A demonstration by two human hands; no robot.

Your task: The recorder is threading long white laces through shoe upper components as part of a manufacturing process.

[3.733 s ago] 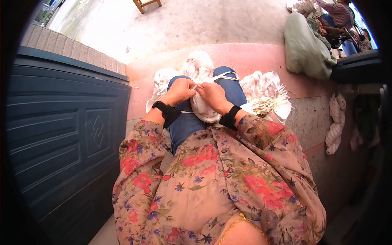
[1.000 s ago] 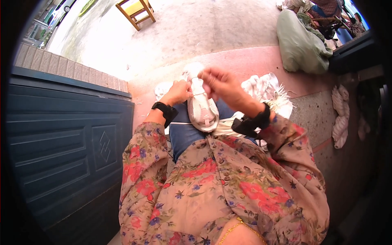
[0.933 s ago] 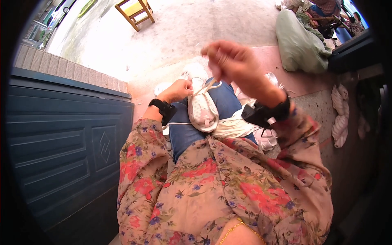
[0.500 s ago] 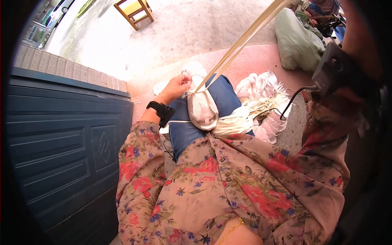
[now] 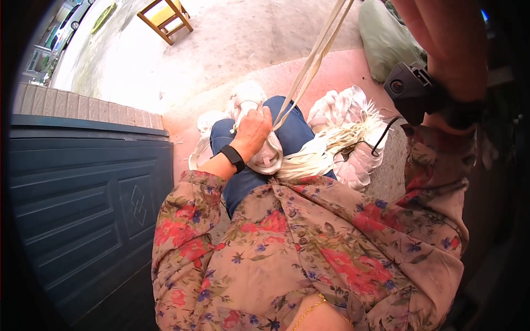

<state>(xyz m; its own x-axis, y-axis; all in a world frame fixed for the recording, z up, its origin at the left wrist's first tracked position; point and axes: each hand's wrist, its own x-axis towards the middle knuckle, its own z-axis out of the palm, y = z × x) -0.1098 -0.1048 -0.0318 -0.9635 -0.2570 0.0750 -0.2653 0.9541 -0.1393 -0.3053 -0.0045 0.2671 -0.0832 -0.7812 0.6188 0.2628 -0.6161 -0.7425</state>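
Note:
A whitish-pink lace-up shoe [image 5: 269,159] lies across my lap on the blue jeans [image 5: 292,124], toe toward me. My left hand [image 5: 255,131] is closed over its middle, covering the lacing; the exact grip of the fingertips is hidden. From beside that hand a long cream shoelace [image 5: 310,69] runs taut up and right, out of the picture at the top. My right hand [image 5: 441,33] is raised high at the upper right, dark and cut off by the edge, its fingers not shown. A bundle of loose cream laces [image 5: 314,160] rests on my right thigh.
More pale shoes [image 5: 342,110] are piled right of my knees, and another whitish shoe [image 5: 210,120] is left of them. A green sack [image 5: 386,41] stands at the far right, a wooden chair [image 5: 164,19] at the far left. A blue panelled door [image 5: 88,204] is close on my left.
My left hand has moved right and nearer, from beside the shoe onto its middle. My right forearm has shifted left and up, and the stretched lace stands steeper. The view has also shifted slightly.

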